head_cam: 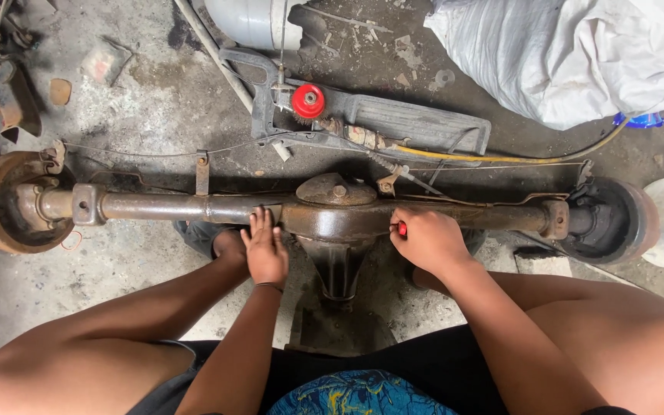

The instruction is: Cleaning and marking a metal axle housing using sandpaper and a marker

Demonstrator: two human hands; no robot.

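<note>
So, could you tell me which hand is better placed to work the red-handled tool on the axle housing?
The right hand, I'd judge: its grip is already closed on the red-handled tool against the axle housing. The left hand lies flat on the axle tube, seemingly steadying it.

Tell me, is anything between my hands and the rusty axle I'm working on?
Nothing visible. The left hand lies flat on the axle tube beside the center housing, and the right hand, gripping a small red-handled tool, presses directly against the housing's other side.
</note>
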